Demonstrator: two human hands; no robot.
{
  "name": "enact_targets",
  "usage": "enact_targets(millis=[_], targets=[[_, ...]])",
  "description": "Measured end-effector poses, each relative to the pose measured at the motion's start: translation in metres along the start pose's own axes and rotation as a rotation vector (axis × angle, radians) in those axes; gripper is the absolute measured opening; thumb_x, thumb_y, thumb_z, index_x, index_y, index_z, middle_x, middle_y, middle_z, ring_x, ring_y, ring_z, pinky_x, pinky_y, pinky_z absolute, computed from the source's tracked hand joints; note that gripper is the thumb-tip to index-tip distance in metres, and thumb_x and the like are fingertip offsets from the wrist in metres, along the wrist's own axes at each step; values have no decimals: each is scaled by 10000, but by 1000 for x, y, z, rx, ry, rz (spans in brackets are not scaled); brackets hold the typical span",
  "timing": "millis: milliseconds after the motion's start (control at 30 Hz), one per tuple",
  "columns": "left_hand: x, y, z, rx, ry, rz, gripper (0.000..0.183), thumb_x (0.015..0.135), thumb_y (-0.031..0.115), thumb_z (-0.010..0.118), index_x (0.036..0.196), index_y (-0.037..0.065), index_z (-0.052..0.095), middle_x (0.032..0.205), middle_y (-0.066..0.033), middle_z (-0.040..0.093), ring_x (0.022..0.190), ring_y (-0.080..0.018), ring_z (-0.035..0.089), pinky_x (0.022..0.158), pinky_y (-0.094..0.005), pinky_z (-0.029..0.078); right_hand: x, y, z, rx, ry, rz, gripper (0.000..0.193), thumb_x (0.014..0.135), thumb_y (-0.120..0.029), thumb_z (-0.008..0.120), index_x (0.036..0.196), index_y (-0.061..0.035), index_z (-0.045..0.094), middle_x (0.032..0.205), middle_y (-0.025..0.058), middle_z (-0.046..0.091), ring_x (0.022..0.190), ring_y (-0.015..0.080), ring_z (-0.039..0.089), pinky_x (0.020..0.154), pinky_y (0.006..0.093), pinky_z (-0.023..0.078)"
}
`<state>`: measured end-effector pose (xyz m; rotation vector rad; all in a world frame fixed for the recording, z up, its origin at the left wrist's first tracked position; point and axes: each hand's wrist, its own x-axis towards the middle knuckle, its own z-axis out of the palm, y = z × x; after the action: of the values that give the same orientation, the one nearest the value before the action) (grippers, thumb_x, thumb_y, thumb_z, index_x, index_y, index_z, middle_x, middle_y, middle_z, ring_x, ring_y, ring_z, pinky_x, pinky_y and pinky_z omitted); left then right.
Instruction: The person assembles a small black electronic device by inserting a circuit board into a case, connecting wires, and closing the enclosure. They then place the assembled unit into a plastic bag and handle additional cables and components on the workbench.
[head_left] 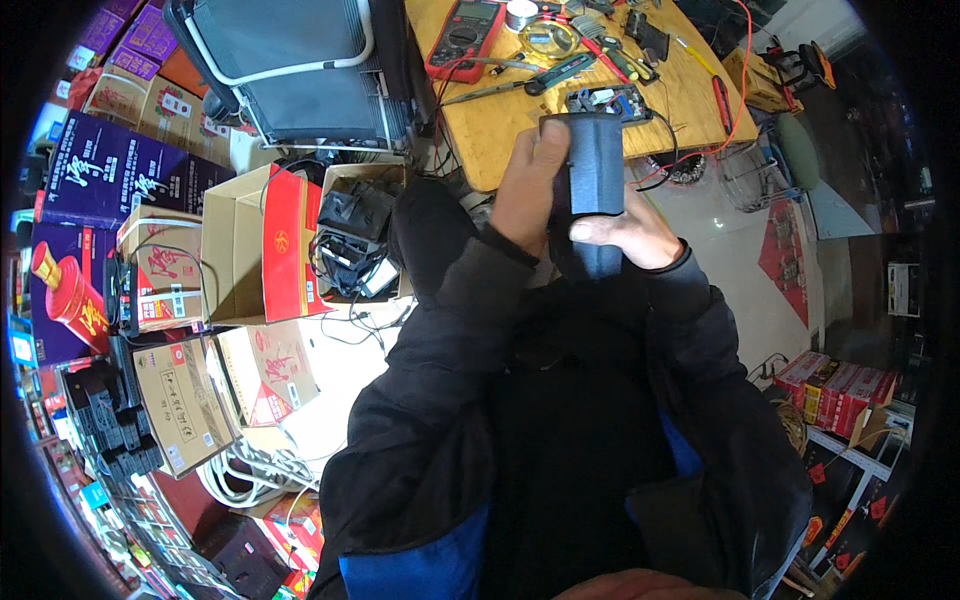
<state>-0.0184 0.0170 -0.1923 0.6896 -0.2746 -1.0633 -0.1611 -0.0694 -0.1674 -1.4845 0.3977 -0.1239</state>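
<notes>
Both my hands hold a dark rectangular casing [595,165] with a bluish sheen, upright over my lap near the table's front edge. My left hand [528,190] grips its left side, the thumb along the upper edge. From the right, my right hand [640,232] lays its thumb across the lower part; its other fingers are hidden behind the casing. Just beyond it on the wooden table [490,140] lies an opened black device [625,100] with small electronic parts inside. I cannot tell what kind of device the casing belongs to.
A red multimeter [465,38], a screwdriver, pliers and a solder spool crowd the table. A red wire [745,90] hangs over its right side. To the left are a chair [285,70], an open carton [335,180] of black adapters and cables, and stacked boxes [130,165].
</notes>
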Motion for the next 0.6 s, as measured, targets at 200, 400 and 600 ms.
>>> enact_targets(millis=[200, 400, 600], targets=[[1, 19, -17, 148, 0, 41, 523, 1007, 399, 678, 1333, 7, 561, 1146, -108, 687, 980, -205, 697, 864, -349, 582, 5, 14, 10, 572, 25, 72, 662, 899, -184, 794, 1438, 47, 486, 1273, 113, 638, 1161, 169, 615, 1010, 343, 505], [7, 34, -30, 168, 88, 298, 493, 989, 306, 705, 1342, -6, 559, 1204, -107, 666, 1037, -209, 671, 932, -357, 542, 8, 17, 21, 123, 121, -147, 453, 968, -54, 695, 1381, 41, 534, 1247, 80, 655, 1148, 124, 603, 1020, 311, 479], [-9, 32, -33, 168, -90, 29, 478, 981, 276, 689, 1343, -9, 560, 1197, -95, 668, 1041, -196, 648, 947, -358, 517, 7, 17, 20, 281, 145, -179, 526, 952, -97, 735, 1405, 50, 510, 1289, 106, 633, 1137, 157, 609, 1017, 321, 477]])
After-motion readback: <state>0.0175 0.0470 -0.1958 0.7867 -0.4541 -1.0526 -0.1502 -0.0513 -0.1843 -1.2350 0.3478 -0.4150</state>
